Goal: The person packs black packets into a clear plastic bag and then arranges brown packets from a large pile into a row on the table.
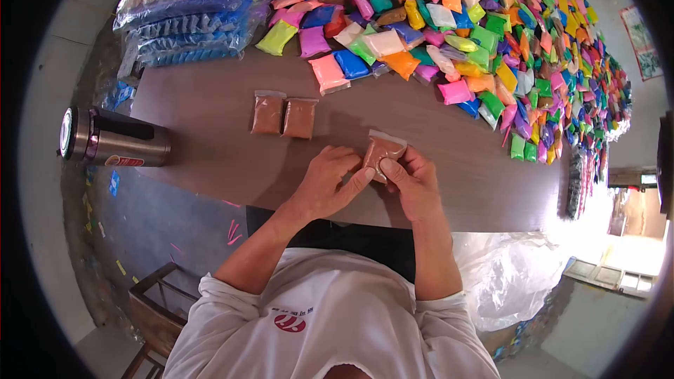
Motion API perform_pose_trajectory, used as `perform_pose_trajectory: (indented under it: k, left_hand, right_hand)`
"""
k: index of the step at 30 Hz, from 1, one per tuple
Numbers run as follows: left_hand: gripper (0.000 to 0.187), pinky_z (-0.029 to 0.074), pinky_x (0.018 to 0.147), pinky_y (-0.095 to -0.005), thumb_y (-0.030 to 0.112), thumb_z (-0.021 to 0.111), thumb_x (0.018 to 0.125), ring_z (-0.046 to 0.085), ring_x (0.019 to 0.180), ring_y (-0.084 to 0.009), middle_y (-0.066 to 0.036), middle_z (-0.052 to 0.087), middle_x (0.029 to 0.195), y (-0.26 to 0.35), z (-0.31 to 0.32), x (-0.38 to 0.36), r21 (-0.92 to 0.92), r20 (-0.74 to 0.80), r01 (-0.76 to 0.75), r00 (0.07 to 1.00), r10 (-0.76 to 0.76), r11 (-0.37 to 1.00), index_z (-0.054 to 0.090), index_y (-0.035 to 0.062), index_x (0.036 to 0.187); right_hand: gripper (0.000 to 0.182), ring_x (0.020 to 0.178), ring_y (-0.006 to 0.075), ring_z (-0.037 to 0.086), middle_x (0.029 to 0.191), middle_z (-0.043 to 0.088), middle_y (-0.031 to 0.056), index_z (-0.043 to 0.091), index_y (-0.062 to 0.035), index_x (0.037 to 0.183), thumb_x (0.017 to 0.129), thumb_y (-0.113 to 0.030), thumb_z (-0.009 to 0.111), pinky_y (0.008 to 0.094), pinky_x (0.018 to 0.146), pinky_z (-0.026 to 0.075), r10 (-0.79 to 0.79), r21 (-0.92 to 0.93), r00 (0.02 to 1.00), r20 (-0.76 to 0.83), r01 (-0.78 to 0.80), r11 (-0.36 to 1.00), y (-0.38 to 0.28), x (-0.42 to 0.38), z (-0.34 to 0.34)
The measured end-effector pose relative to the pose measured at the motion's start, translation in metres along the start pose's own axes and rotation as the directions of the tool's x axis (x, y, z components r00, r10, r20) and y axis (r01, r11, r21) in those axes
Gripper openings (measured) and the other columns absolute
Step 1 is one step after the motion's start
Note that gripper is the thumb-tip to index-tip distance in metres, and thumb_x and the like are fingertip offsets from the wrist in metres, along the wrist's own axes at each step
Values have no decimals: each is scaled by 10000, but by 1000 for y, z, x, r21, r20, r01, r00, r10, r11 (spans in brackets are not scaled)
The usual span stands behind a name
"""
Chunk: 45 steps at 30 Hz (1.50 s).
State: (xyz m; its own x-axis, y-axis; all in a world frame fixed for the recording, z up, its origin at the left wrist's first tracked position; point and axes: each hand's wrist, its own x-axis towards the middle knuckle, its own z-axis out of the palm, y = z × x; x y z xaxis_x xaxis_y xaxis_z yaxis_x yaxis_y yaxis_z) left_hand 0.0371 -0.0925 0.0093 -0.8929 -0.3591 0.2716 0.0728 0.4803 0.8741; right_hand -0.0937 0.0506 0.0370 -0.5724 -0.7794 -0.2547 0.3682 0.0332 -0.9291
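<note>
Between my two hands, above the table's front part, is a small clear packet of brown clay-like filling (381, 151). My right hand (415, 181) grips its right side, thumb pressed on the face. My left hand (331, 179) has its thumb on the packet's lower left edge, its other fingers curled at that side. Farther back and to the left, two more brown packets, a left one (267, 114) and a right one (299, 118), lie side by side on the brown table (210, 98).
A big heap of colourful packets (449, 35) covers the back and right of the table. Stacked plastic-wrapped bundles (186, 14) sit at the back left. A steel flask (116, 139) stands at the left edge. Clear plastic sheeting (509, 274) hangs below the table at right; a wooden stool (161, 302) is at left.
</note>
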Motion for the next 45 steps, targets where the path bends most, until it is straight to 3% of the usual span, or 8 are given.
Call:
perform_pose_trajectory:
  k: [4, 7, 16, 22, 25, 34, 40, 45]
  left_hand:
    - [334, 416, 744, -400, 329, 600, 988, 557, 775, -316, -140, 598, 804, 1, -1, 1, -16, 5, -18, 1000, 18, 1000, 677, 23, 882]
    - [291, 424, 744, -407, 301, 614, 974, 584, 775, -311, -117, 619, 793, 8, -5, 3, -11, -2, -3, 1000, 3, 1000, 692, 57, 836]
    - [157, 459, 805, -385, 182, 739, 847, 623, 829, -289, -84, 665, 813, -2, 6, -1, 71, 25, -24, 999, 22, 997, 669, 47, 807]
    - [92, 465, 890, -407, 125, 749, 795, 640, 905, -277, -73, 688, 881, -2, 7, -2, 107, 5, -59, 998, 59, 993, 694, 66, 840]
    - [113, 459, 927, -423, 114, 743, 784, 639, 940, -281, -81, 690, 922, -2, 7, 1, 78, -23, -112, 993, 114, 991, 705, 59, 876]
    - [172, 459, 941, -436, 95, 731, 764, 636, 980, -292, -96, 688, 978, -2, 7, 0, 79, 1, -100, 995, 100, 992, 724, 64, 933]
    - [187, 465, 922, -444, 97, 737, 755, 626, 989, -317, -102, 681, 973, -2, 8, 1, 90, -26, -134, 990, 137, 987, 725, 60, 938]
    - [202, 468, 909, -445, 96, 742, 743, 628, 982, -316, -101, 679, 974, 1, 6, 3, 91, -3, -110, 994, 111, 990, 726, 59, 941]
  right_hand:
    - [316, 846, 66, 610, 1000, 688, 36, 656, -12, 1199, 948, -191, 727, 217, 689, 495, -101, 76, 994, 36, 98, 992, 9, 2, 9]
    - [296, 834, 57, 603, 978, 685, 18, 661, -20, 1181, 957, -205, 717, 210, 679, 487, 50, -171, 998, 32, -44, 984, -6, 1, -5]
    - [164, 683, 72, 587, 810, 659, 33, 668, 6, 1026, 925, -123, 683, 246, 582, 469, -26, -373, 1000, -13, 19, 928, -18, 61, -5]
    - [227, 669, 128, 629, 744, 660, 61, 665, 36, 932, 889, -175, 736, 299, 587, 503, 54, -543, 998, 32, -28, 839, -7, 81, 33]
    - [247, 673, 185, 653, 773, 677, 97, 665, 24, 984, 859, -168, 758, 341, 611, 517, -127, -644, 989, 74, 145, 751, 8, 85, 41]
    - [391, 671, 224, 648, 743, 614, 97, 623, -14, 1111, 786, -147, 796, 368, 636, 520, -268, -830, 961, -75, 88, 550, -8, 72, 58]
    - [195, 695, 241, 662, 791, 650, 106, 662, -47, 953, 803, -111, 768, 381, 649, 527, -197, -677, 977, 83, 200, 708, 2, 74, 53]
    - [138, 722, 268, 670, 828, 673, 121, 685, -55, 926, 840, -141, 749, 383, 671, 534, -167, -773, 981, 99, 182, 608, -3, 77, 53]
